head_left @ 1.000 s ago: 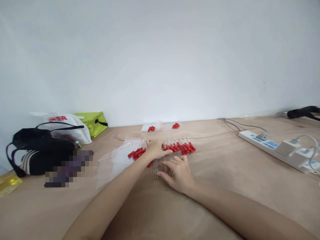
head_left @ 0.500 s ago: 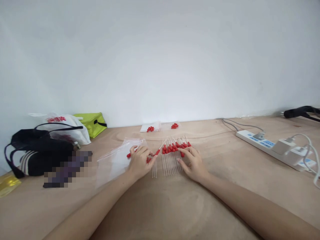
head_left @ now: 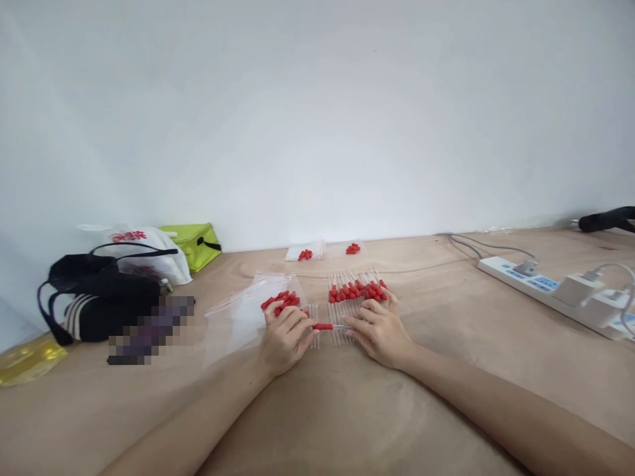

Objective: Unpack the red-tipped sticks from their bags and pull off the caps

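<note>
Left hand (head_left: pixel 288 338) and right hand (head_left: pixel 378 330) pinch a red-ended tube (head_left: pixel 324 326), well apart from the desk (head_left: pixel 342 410) edge along the wall (head_left: pixel 377 132).

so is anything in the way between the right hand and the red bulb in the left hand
Nothing visible blocks them: only a thin clear tube, pinched by the right hand, spans the gap to the red bulb in the left hand. Other clear tubes lie beneath, on the table.

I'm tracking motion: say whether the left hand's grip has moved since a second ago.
Yes: the left hand's grip moved left and toward the person, against the lime-green boxy bag.
</note>
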Motion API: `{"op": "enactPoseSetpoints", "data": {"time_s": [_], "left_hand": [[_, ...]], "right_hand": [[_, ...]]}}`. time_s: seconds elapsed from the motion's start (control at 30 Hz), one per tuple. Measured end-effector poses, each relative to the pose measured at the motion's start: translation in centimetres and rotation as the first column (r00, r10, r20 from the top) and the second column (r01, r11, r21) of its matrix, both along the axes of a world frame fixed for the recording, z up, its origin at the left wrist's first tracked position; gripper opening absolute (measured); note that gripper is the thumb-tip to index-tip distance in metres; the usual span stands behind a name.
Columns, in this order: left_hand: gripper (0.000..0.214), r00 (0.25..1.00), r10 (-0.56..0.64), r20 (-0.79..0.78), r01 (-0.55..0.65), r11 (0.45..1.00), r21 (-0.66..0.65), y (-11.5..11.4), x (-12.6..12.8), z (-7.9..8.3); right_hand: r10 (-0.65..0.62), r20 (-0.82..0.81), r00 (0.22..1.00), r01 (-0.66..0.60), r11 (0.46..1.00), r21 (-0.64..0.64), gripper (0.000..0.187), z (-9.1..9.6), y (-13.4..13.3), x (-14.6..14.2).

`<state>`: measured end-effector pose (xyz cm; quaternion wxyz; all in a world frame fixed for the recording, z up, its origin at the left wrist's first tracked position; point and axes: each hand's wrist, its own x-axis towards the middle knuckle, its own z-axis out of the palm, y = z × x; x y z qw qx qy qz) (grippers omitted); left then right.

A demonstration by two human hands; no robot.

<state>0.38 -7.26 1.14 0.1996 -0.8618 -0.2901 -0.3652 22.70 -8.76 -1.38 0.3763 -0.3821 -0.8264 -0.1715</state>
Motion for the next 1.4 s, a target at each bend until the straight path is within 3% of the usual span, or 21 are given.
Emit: {"op": "enactPoseSetpoints", "data": {"time_s": [0.17, 0.27, 0.37, 0.87, 0.97, 1.03, 1.13, 1.23, 1.4], "left_hand": [[0.013, 1.000, -0.022, 0.016, 0.022, 0.999, -0.035, 0.1, 0.1, -0.1], [0.023, 0.993, -0.114, -0.030, 0.113, 0.993, -0.034, 0.3, 0.4, -0.2], [0.013, 0.981, -0.183, -0.061, 0.182, 0.983, -0.019, 0.4, 0.6, -0.3], [0.015, 0.963, -0.224, -0.153, 0.235, 0.970, 0.058, -0.4, -0.3, 0.3], [0.016, 0.980, -0.169, -0.109, 0.176, 0.983, 0.054, -0.1, -2.6, 0.6], [0.013, 0.998, -0.049, -0.028, 0.051, 0.997, 0.054, 0.3, -4.5, 0.8], [0.016, 0.987, 0.102, 0.128, -0.094, 0.993, -0.068, 1.0, -6.7, 0.8], [0.023, 0.963, 0.195, 0.185, -0.167, 0.974, -0.155, 1.9, -6.8, 0.9], [0.028, 0.969, 0.242, 0.051, -0.202, 0.894, -0.400, 3.9, -4.6, 2.0]], "right_hand": [[0.044, 0.015, 0.999, -0.044, 0.999, -0.004, 0.015, 0.1, -0.1, 0.0], [0.077, 0.006, 0.997, -0.077, 0.997, 0.000, 0.015, 0.3, -0.3, -0.2], [0.127, -0.001, 0.992, -0.127, 0.992, 0.005, 0.015, 0.4, -0.6, -0.5], [0.149, 0.010, 0.989, -0.150, 0.987, 0.058, 0.018, 0.5, -1.2, 0.1], [0.081, -0.014, 0.997, -0.081, 0.996, 0.036, 0.020, 0.3, -1.2, 1.7], [0.010, -0.050, 0.999, -0.010, 1.000, 0.013, 0.020, 0.2, -1.1, 2.8], [-0.050, -0.071, 0.996, 0.051, 0.999, 0.010, 0.018, 0.0, -1.0, 3.0], [-0.066, -0.095, 0.993, 0.068, 0.998, 0.017, 0.016, 0.1, -0.8, 1.2], [-0.086, -0.113, 0.990, 0.088, 0.996, 0.014, 0.016, 0.7, -0.1, -2.4]]}}
